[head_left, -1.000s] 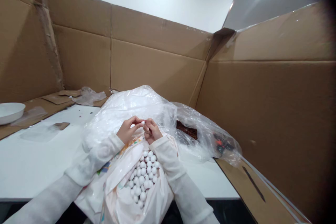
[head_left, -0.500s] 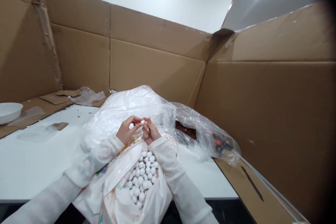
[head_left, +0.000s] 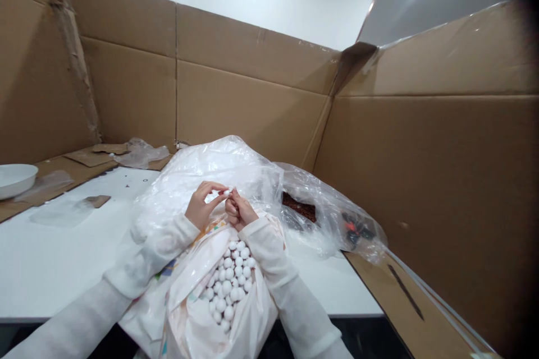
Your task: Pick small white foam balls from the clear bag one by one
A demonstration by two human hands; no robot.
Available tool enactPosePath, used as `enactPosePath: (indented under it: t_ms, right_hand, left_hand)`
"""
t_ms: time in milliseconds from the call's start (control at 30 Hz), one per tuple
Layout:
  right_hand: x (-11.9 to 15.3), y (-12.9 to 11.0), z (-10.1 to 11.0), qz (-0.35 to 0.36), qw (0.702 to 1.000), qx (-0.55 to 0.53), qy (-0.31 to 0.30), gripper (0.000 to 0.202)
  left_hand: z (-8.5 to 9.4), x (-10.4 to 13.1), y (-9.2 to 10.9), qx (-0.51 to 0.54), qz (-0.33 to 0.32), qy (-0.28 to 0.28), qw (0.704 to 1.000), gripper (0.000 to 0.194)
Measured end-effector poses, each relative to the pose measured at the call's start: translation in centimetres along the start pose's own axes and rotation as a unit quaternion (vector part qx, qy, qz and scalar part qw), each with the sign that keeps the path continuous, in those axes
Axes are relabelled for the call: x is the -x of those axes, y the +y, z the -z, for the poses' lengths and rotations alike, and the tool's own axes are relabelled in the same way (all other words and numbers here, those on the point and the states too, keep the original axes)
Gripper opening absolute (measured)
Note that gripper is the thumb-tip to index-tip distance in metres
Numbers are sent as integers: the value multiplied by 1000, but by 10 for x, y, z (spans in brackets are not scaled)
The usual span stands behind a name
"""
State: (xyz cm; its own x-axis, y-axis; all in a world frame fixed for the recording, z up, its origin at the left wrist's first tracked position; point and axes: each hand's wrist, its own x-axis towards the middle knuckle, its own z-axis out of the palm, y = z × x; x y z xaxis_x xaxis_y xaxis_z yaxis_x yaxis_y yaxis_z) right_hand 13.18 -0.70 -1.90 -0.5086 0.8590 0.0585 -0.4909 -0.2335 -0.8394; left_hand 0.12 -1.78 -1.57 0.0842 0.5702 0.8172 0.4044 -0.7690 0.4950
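Note:
Between the fingertips of my left hand (head_left: 204, 203) is a small white ball (head_left: 227, 192), pinched by thumb and forefinger. My right hand (head_left: 240, 210) meets it from the other side, its fingers curled and the thumb and forefinger pressed together at the ball. Whether the right fingers hold a further small part is too fine to make out. Below the hands, a whitish plastic bag (head_left: 185, 322) with coloured print lies open near my lap. Many white balls (head_left: 227, 286) fill its mouth, with hints of reddish brown between them.
A large clear plastic bag of white contents (head_left: 227, 157) lies behind my hands. Clear plastic to the right covers something dark brown (head_left: 298, 207) and a black-and-red item (head_left: 356, 230). A white bowl (head_left: 17, 180) stands far left, a dark strip (head_left: 406, 293) lies right, and cardboard walls (head_left: 252, 84) surround the table.
My hands and the pinched ball have shifted very slightly up and left. The bag of balls stays in place.

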Motion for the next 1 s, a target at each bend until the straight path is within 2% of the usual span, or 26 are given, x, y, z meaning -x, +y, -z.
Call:
enactPosePath:
  t_ms: [167, 333, 533, 767, 1000]
  right_hand:
    - [-1, 4, 3, -5, 999, 40, -2, 55]
    - [0, 3, 0, 4, 999, 48, 18, 56]
    - [1, 4, -1, 26, 999, 31, 35, 50]
    - [1, 4, -1, 15, 998, 53, 18, 54]
    - [2, 5, 1, 33, 999, 35, 26, 43]
  left_hand:
    - [0, 0, -3, 5, 2, 5, 1000, 9]
    - [-1, 1, -2, 15, -1, 7, 1000, 9]
    - [-2, 1, -2, 37, 1, 7, 999, 11]
    - [-2, 1, -1, 26, 15, 10, 1000, 13]
    - [-3, 2, -3, 37, -1, -2, 999, 11]
